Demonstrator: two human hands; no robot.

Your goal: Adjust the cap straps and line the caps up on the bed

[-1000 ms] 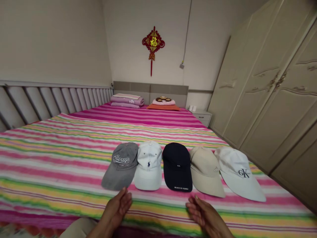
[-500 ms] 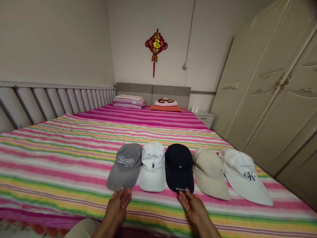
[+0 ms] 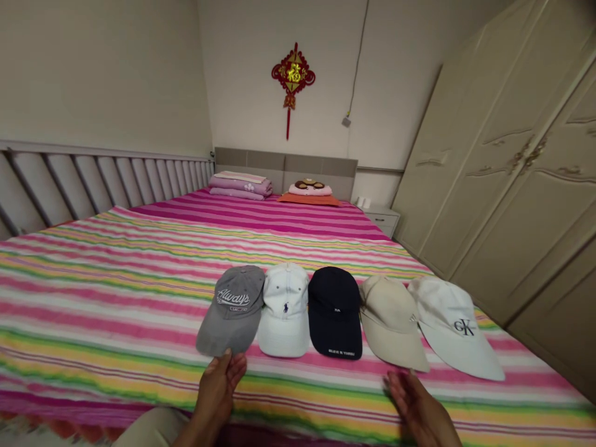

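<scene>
Five caps lie side by side across the bed: a grey cap [image 3: 237, 310] with white lettering, a white cap [image 3: 285, 310] with a small dark emblem, a black cap [image 3: 334, 313], a beige cap [image 3: 392, 323] and a white cap with CK letters [image 3: 456, 329]. At the front edge of the grey cap's brim is my left hand [image 3: 218, 385], open, its fingers loosely bent and a fingertip at the brim. My right hand [image 3: 419, 403] is open just in front of the beige cap's brim, slightly blurred, holding nothing.
The caps rest on a striped bedspread [image 3: 153, 298]. Folded purple bedding [image 3: 239, 187] and a pink and orange pile [image 3: 310, 194] are by the headboard [image 3: 321, 167]. A white railing [image 3: 93, 180] runs along the left, a wardrobe [image 3: 503, 186] stands right.
My right hand has moved right, from the black cap's brim to in front of the beige cap. My left hand stays by the grey cap. The view has shifted slightly.
</scene>
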